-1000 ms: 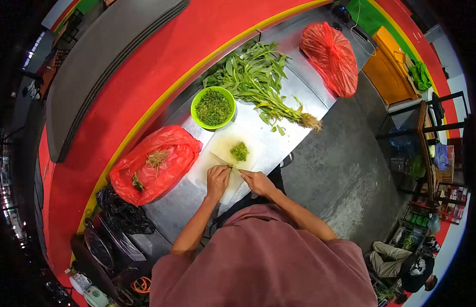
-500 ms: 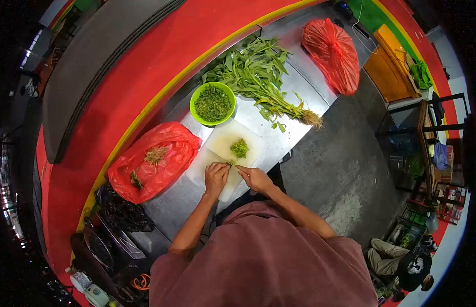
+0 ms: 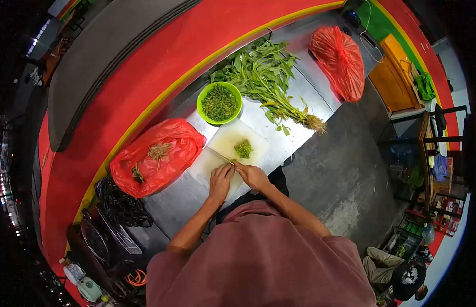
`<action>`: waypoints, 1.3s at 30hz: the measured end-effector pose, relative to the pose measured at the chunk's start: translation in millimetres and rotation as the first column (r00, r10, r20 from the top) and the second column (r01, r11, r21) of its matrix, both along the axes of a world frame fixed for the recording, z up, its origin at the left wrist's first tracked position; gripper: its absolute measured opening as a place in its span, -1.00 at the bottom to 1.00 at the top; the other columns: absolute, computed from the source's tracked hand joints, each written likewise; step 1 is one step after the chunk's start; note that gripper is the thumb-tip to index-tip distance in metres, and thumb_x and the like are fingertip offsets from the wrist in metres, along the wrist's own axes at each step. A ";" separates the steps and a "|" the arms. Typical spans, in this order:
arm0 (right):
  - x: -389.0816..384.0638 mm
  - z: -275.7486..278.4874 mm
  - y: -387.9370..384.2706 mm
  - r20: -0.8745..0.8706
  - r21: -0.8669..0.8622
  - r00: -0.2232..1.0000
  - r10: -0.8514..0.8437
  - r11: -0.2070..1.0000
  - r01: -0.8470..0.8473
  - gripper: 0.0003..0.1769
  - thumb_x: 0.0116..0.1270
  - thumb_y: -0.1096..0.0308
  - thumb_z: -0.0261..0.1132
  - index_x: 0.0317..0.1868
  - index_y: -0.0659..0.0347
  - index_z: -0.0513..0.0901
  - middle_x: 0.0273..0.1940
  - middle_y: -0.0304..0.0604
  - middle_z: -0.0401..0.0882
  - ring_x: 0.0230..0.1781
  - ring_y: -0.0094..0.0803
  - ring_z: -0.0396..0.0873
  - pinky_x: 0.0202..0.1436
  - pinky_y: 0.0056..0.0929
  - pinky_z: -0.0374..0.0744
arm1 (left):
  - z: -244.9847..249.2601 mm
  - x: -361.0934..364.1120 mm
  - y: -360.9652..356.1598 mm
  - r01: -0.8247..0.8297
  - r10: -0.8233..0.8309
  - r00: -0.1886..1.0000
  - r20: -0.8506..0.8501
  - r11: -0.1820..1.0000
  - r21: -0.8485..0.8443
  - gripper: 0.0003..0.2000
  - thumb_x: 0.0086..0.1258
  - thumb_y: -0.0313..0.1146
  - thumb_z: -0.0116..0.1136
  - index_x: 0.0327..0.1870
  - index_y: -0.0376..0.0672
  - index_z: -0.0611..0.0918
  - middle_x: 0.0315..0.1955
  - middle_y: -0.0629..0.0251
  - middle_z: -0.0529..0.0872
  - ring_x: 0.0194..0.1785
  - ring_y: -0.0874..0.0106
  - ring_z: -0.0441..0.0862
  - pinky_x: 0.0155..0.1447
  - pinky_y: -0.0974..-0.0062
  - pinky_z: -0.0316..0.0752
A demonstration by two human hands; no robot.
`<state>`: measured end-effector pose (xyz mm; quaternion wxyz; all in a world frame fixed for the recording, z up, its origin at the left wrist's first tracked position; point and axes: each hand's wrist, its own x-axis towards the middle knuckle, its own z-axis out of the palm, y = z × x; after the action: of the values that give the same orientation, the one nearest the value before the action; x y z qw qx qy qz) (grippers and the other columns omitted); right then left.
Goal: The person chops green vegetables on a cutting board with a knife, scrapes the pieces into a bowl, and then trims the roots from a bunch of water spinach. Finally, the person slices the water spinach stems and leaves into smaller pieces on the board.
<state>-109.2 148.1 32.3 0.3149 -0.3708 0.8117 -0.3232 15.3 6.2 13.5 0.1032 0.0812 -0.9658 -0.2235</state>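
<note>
A white cutting board (image 3: 256, 137) lies on the metal table with a small heap of chopped greens (image 3: 243, 148) on it. My right hand (image 3: 252, 175) is closed round a knife (image 3: 222, 156), whose thin blade points up and left across the board. My left hand (image 3: 220, 180) rests on the board beside the knife, fingers curled and pressed together; what lies under its fingertips is too small to name. Beyond the board stands a green bowl (image 3: 200, 112) full of chopped greens. To its right lies a bunch of leafy stems (image 3: 279, 105) with roots.
An open red bag (image 3: 179, 169) with root scraps lies left of the board. A tied red bag (image 3: 340, 61) sits at the table's far right. Black plastic (image 3: 126, 204) lies at the lower left. A seated person (image 3: 401, 273) is at the lower right.
The view has shifted slightly, so the table things appear farther right. My hands remain close together over the board, and the knife blade shows more clearly between them.
</note>
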 end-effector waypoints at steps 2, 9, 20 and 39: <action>0.0 1.0 4.9 -0.008 -0.014 1.000 -0.001 1.000 0.001 -0.54 0.60 0.13 0.09 0.42 -0.02 0.52 -0.12 0.24 0.71 -0.12 0.20 0.67 -0.04 0.05 0.62 | -1.2 6.3 9.7 -0.038 0.038 0.999 0.036 0.999 -0.008 -0.60 0.36 -0.50 0.07 0.21 -0.25 0.66 0.27 0.12 0.63 0.39 0.19 0.52 0.35 0.18 0.38; -2.2 9.2 14.7 0.060 -0.077 0.998 -0.014 0.997 0.019 -0.56 0.59 0.13 0.12 0.37 0.03 0.58 -0.12 0.35 0.68 -0.12 0.26 0.68 -0.04 0.02 0.60 | 12.5 2.4 27.8 -0.214 0.224 0.973 -0.054 0.966 0.142 -0.66 0.35 -0.51 0.18 0.15 -0.34 0.67 0.19 0.04 0.68 0.34 0.14 0.55 0.31 0.17 0.40; -7.3 -6.2 9.5 0.008 -0.047 1.000 0.008 0.999 -0.008 -0.55 0.59 0.11 0.12 0.33 0.12 0.61 -0.29 0.38 0.67 -0.25 0.22 0.70 -0.08 -0.05 0.61 | -6.3 -11.9 27.5 -0.424 0.503 0.831 -0.239 0.849 0.314 -0.85 0.34 -0.47 0.30 -0.12 -0.23 0.76 -0.19 0.17 0.79 -0.11 0.16 0.69 0.04 0.26 0.58; -45.8 -10.3 16.2 0.175 -0.082 0.955 0.238 0.970 -0.227 -0.48 0.65 0.12 0.06 0.38 0.34 0.52 -0.45 -0.03 0.64 -0.50 -0.39 0.59 -0.30 -0.34 0.58 | -10.4 -43.5 116.5 -0.742 0.752 0.652 0.103 0.660 -0.117 -0.46 0.47 -0.40 0.02 0.46 -0.43 0.38 0.46 -0.12 0.37 0.57 0.04 0.25 0.58 0.01 0.13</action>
<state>-155.0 164.2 22.0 0.4128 -0.4417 0.7196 -0.3415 -28.2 122.7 3.0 0.1195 0.4835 -0.8583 -0.1236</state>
